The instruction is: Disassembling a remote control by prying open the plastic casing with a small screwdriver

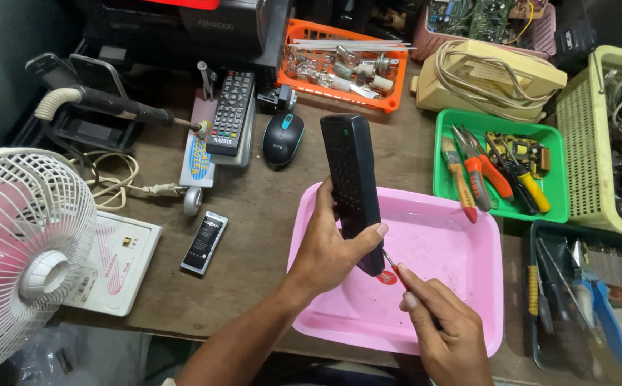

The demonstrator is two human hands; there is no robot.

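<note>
Partly hidden, screwdriver (391,268) tip disappears behind black remote (352,187).

Long black plastic remote control (352,179): held tilted, near upright, button side facing away, above the shallow pink plastic tray (461,243). Left hand (332,250) grips its lower half, thumb across the back. Slim red-handled metal screwdriver (391,270): held in right hand (447,329), tip set against the remote's bottom end.
</note>
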